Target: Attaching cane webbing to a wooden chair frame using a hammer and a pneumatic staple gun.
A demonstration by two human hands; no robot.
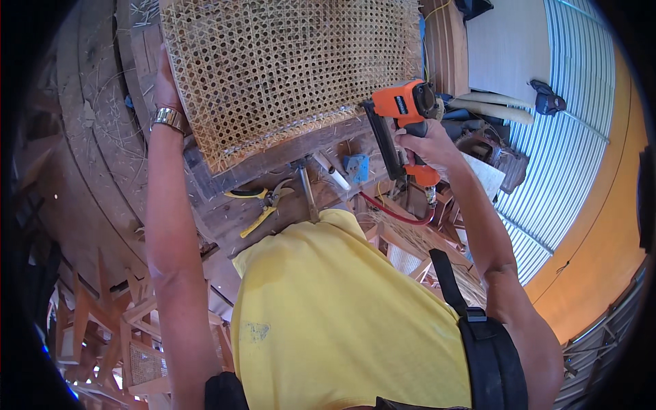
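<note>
A woven cane panel [287, 68] with a frayed near edge lies on a wooden workbench [301, 141]. My right hand [430, 147] is wrapped round the handle of an orange and black pneumatic stapler [398, 102]. The tool's nose meets the panel's near right edge, and a red air hose [393, 213] trails from its base. Along the panel's left side rests my left hand [167, 89], below it a metal watch on the wrist. Its fingers are mostly hidden by the panel's edge, so their grip does not show.
Close to my body on the bench are yellow-handled snips [265, 203], a hammer [308, 193], a white cylinder [335, 174] and a blue block [356, 167]. Wooden chair frames [137, 318] stand at lower left. Corrugated metal sheeting [574, 137] rises at right.
</note>
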